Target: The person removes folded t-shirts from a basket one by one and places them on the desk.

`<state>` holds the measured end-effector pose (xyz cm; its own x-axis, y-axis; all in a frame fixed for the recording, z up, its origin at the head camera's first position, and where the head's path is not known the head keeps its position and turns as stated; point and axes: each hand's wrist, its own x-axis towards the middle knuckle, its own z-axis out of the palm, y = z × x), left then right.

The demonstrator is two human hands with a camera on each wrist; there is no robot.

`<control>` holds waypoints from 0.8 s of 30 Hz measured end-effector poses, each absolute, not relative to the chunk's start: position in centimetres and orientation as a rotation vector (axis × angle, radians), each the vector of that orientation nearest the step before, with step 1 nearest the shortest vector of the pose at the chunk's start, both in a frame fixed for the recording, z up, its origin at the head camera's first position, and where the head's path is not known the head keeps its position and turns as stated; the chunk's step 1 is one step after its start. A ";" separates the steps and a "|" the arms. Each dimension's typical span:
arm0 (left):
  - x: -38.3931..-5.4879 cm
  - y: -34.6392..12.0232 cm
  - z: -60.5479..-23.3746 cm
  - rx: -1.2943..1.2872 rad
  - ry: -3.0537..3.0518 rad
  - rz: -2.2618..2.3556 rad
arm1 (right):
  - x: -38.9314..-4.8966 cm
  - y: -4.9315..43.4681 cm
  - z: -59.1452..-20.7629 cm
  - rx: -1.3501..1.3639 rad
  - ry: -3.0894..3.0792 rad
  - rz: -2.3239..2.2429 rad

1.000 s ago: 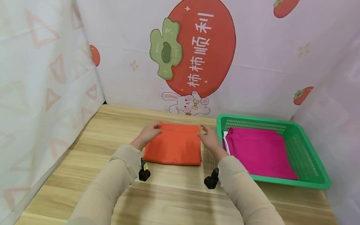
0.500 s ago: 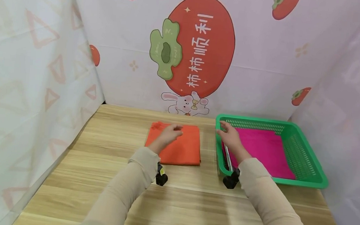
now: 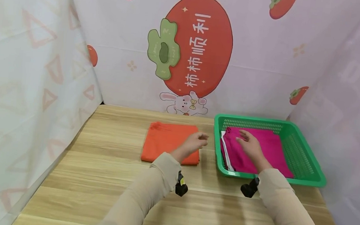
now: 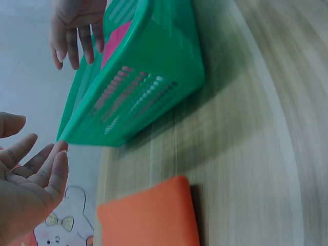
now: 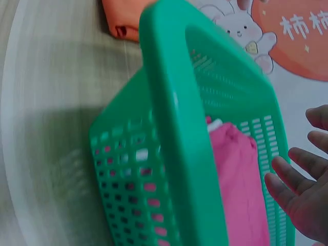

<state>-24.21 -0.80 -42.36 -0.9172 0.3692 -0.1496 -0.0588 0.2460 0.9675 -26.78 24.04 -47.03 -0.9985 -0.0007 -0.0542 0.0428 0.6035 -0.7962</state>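
My left hand [image 3: 193,142] hovers above the right part of a folded orange cloth [image 3: 161,143], holding nothing, its fingers relaxed. In the left wrist view that hand [image 4: 31,179] shows loosely spread fingers, with the green basket [image 4: 154,66] ahead of it. My right hand [image 3: 250,146] is over the basket [image 3: 311,149], above a folded magenta cloth [image 3: 273,152], and grips nothing. Its fingers [image 5: 292,174] are apart and slightly bent in the right wrist view. A strip of white cloth [image 3: 225,148] shows at the left side beneath the magenta one.
The wooden table [image 3: 97,176] carries the orange cloth and, to its right, the basket. Behind stands a white curtain [image 3: 252,90] printed with persimmons and a rabbit; more curtain [image 3: 35,78] hangs down the left side. Each wrist wears a small black camera [image 3: 181,188].
Both hands have left the sides of the orange cloth and moved right. The left one now hovers over the cloth's right part, the right one over the basket. The orange cloth stays on the table.
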 end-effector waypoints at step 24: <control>-21.7 7.6 -42.8 0.332 2.172 1.524 | -20.8 31.2 -44.0 0.163 2.723 -1.205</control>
<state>-21.72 7.59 -42.78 -0.8635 0.4475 -0.2324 -0.0663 0.3562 0.9321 -20.78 31.19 -43.99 -0.9814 0.0347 -0.1890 0.1632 0.6695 -0.7246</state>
